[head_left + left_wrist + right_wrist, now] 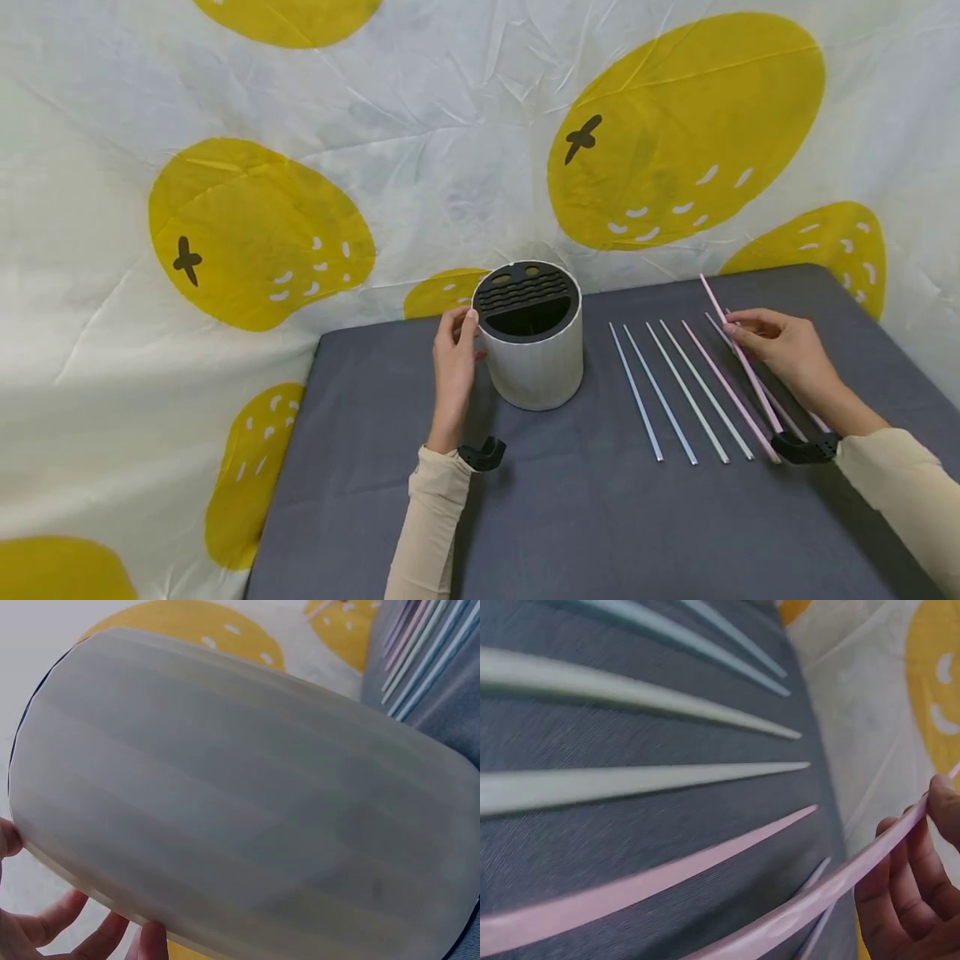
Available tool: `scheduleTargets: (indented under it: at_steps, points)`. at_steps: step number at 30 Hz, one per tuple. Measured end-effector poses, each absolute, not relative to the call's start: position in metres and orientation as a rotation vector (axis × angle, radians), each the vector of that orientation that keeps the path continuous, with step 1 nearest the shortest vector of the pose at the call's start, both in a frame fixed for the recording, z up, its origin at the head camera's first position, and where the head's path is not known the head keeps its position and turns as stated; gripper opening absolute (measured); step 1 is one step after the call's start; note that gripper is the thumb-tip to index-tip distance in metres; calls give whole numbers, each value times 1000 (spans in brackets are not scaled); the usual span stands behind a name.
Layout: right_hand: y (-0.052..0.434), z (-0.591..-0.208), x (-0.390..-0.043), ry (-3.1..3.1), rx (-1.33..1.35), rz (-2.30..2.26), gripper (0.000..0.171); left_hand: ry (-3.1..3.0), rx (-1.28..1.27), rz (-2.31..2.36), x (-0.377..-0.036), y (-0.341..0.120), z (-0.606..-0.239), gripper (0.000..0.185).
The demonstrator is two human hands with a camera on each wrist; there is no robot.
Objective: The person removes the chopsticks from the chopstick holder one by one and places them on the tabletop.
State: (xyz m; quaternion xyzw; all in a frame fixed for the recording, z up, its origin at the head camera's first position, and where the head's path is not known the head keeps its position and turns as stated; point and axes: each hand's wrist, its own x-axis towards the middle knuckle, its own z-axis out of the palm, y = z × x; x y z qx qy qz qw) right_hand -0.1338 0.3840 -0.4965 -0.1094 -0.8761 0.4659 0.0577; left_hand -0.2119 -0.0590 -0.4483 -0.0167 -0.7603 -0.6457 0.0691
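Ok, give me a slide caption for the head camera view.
Left hand steadies white cylindrical holder; right hand pinches a pink chopstick on the grey table.

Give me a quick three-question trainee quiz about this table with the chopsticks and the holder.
1. True or false: the left hand touches the white chopstick holder.
2. Which chopstick does the right hand pinch? A) a blue one B) the lifted pink chopstick C) a white one
3. Fill in: the chopsticks lie on the grey ____.

Key: 1 true; 2 B; 3 mat.
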Motion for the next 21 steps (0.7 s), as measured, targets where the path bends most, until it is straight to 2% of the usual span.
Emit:
scheduleTargets:
  at_steps: [8,21]
  points:
    - [386,-520,-130,-2772,-232,960,35,-2307,-47,-1929,-211,-57,-447,39]
    - [375,-536,-134,-2833,-161,762,21,-2299,-12,-1964,-212,-58,-446,39]
